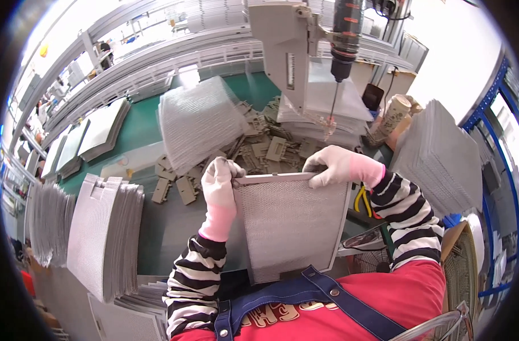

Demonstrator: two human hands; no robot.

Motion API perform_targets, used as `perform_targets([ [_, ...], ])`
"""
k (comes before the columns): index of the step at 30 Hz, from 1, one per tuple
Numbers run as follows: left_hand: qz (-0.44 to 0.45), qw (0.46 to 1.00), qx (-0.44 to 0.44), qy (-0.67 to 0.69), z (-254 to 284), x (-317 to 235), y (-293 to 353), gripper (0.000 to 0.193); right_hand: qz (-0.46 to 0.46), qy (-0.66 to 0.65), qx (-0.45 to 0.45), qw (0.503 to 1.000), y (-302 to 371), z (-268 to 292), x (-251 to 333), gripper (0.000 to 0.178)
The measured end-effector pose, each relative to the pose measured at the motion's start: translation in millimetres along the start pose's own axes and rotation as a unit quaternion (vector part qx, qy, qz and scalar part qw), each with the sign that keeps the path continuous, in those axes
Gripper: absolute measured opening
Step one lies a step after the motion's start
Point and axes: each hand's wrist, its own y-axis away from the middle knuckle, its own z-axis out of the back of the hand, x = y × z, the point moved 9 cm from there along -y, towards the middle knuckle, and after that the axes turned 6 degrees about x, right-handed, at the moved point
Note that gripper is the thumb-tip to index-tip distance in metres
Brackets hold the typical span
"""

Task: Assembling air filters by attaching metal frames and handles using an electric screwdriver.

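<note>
1. Currently holding framed mesh panel (291, 227) w/ both gloved hands, directly in front of torso, lower edge close to blue bib (273, 296).
2. Using L hand (218, 179) at panel's top L corner — fingers curled in, gripping frame edge.
3. Using R hand (334, 166) on top rim nr R corner — fingers bent over far side, thumb on near face, parted only by panel's thickness.
4. Just beyond rim: pile of grey-beige plastic parts (276, 149) on green bench (147, 125), w/ loose mesh sheet (200, 119) to L.
5. Hanging above: dark power driver (346, 42), thin bit pointing down.
6. Nr R wrist: yellow-handled tool (358, 199), partly hidden.
7. At sides: L mesh stack (103, 238), R mesh stack (441, 159).
</note>
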Motion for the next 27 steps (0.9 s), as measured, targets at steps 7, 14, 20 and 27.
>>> perform_targets([
  [7, 0.02, 0.999, 0.035, 0.018, -29, 3, -7, 0.031, 0.028, 0.058, -0.043, 0.997, 33, 13, -5, 0.036],
  [14, -0.011, 1.0, 0.012, -0.009, -25, -4, 0, 0.016, 0.001, -0.061, -0.048, 0.997, 30, 8, -22, 0.041],
  [20, -0.011, 0.992, 0.023, -0.122, -33, -20, -4, 0.015, 0.027, -0.091, -0.077, 0.992, 35, 5, -35, 0.035],
  [27, 0.022, 0.996, 0.059, -0.066, -40, 2, 14, 0.009, 0.115, -0.008, -0.05, 0.992, 14, 4, 10, 0.032],
])
